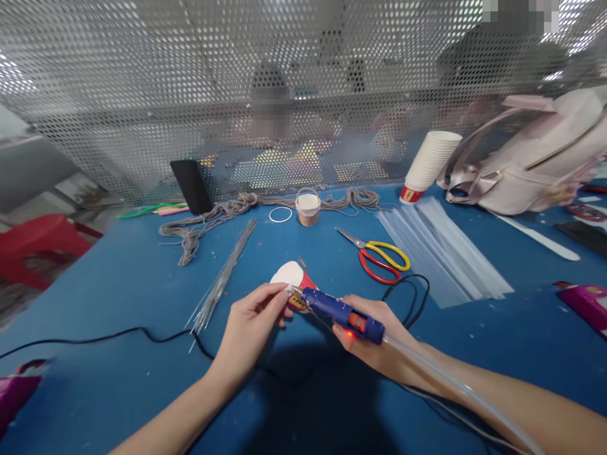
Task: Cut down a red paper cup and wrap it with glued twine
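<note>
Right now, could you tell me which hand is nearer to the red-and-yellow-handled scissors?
Right. The right hand, gripping the blue glue gun, sits just below the scissors; the left hand, holding the paper cup, is farther left.

- The paper cup (290,276) lay on its side on the table (118,278), just beyond the left hand's fingers (272,296).
- The glue gun (340,313) sat in the right hand (374,335), its tip touching the cup beside the left fingertips.
- A glue stick (455,385) ran back from the gun along the right forearm.
- The scissors (379,256) lay beyond the right fingers.
- A sheaf of glue sticks (441,253) lay right of the scissors.
- A bundle of wires (222,278) lay left of the left fingers.
- The stack of cups (429,165) lay well beyond the right fingers, against a bag (531,164).
</note>
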`<state>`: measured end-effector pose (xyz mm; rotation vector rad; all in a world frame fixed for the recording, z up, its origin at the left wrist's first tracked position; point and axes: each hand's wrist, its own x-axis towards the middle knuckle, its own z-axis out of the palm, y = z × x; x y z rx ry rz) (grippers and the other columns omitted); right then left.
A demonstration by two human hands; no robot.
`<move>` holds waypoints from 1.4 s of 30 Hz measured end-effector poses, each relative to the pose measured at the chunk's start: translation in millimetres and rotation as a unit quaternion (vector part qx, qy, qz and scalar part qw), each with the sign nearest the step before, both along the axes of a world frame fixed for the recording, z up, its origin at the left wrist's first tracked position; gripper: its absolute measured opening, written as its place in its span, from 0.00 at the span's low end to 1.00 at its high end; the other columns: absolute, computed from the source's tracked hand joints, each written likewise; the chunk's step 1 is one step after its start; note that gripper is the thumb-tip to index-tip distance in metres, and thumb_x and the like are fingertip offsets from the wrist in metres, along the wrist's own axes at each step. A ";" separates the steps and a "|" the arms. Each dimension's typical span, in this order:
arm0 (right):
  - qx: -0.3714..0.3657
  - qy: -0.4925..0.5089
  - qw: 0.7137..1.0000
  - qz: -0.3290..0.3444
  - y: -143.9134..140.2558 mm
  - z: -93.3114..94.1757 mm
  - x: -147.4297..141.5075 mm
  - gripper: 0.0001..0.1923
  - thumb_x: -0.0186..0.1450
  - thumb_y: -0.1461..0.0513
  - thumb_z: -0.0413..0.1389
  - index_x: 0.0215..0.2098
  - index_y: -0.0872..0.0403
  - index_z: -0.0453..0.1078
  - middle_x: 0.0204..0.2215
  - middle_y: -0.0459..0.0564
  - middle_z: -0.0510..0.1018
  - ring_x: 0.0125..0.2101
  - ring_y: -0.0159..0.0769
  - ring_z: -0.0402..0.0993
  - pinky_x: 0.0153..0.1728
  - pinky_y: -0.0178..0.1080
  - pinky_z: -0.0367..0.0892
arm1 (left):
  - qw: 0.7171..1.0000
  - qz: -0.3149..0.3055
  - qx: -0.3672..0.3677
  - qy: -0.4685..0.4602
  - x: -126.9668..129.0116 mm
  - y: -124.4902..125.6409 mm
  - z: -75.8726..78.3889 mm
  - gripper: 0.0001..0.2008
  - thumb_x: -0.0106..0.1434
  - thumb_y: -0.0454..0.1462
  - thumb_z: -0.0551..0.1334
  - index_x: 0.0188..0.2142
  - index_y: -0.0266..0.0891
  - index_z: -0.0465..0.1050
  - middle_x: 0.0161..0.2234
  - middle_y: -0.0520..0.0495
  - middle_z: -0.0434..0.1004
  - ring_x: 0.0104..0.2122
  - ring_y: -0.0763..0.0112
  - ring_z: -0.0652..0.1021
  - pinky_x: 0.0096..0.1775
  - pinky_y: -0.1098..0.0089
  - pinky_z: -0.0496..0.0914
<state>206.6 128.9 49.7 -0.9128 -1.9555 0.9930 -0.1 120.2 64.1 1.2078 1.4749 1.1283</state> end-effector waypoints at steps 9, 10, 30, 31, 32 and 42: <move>0.010 -0.026 1.000 0.000 -1.2 1.4 0.3 0.01 0.59 0.65 0.54 0.31 0.53 0.65 0.23 0.43 0.71 0.22 0.27 0.65 0.25 0.30 0.62 | 1.000 0.011 0.007 0.020 4.5 -1.4 5.3 0.11 0.56 0.43 0.63 0.34 0.37 0.76 0.21 0.51 0.77 0.22 0.72 0.74 0.27 0.71 0.70; 0.011 -0.029 1.000 0.000 -1.1 1.7 0.1 0.01 0.59 0.65 0.54 0.31 0.53 0.65 0.23 0.43 0.72 0.22 0.27 0.65 0.25 0.30 0.62 | 1.000 0.010 0.006 0.022 4.5 -1.8 5.8 0.11 0.56 0.43 0.63 0.33 0.37 0.76 0.21 0.51 0.77 0.22 0.72 0.74 0.27 0.71 0.70; 0.007 -0.040 0.999 -0.010 0.4 7.8 1.8 0.06 0.59 0.65 0.54 0.25 0.53 0.62 0.20 0.41 0.67 0.19 0.26 0.60 0.23 0.30 0.59 | 0.999 0.000 0.027 0.041 4.6 -3.1 11.1 0.09 0.56 0.42 0.63 0.31 0.38 0.76 0.21 0.51 0.76 0.21 0.73 0.73 0.27 0.72 0.70; 0.007 -0.039 0.999 -0.010 0.4 7.6 1.9 0.06 0.59 0.65 0.54 0.25 0.53 0.62 0.20 0.41 0.67 0.19 0.26 0.60 0.23 0.30 0.59 | 0.999 0.001 0.027 0.041 4.9 -3.1 12.1 0.09 0.56 0.42 0.63 0.31 0.38 0.76 0.21 0.51 0.76 0.21 0.73 0.74 0.27 0.72 0.70; 0.012 -0.038 0.999 -0.007 0.3 7.0 2.0 0.05 0.59 0.65 0.54 0.26 0.53 0.62 0.21 0.41 0.68 0.20 0.26 0.60 0.23 0.30 0.59 | 0.999 0.002 0.027 0.041 5.2 -3.1 13.1 0.09 0.56 0.42 0.63 0.30 0.38 0.76 0.21 0.51 0.76 0.21 0.73 0.74 0.27 0.72 0.70; 0.046 -0.051 0.998 0.000 0.8 3.2 4.1 0.04 0.59 0.65 0.54 0.27 0.53 0.63 0.21 0.42 0.68 0.20 0.27 0.61 0.23 0.31 0.60 | 0.998 0.001 0.037 0.060 3.9 -3.6 12.8 0.09 0.57 0.42 0.62 0.30 0.39 0.76 0.21 0.51 0.76 0.22 0.72 0.74 0.27 0.72 0.70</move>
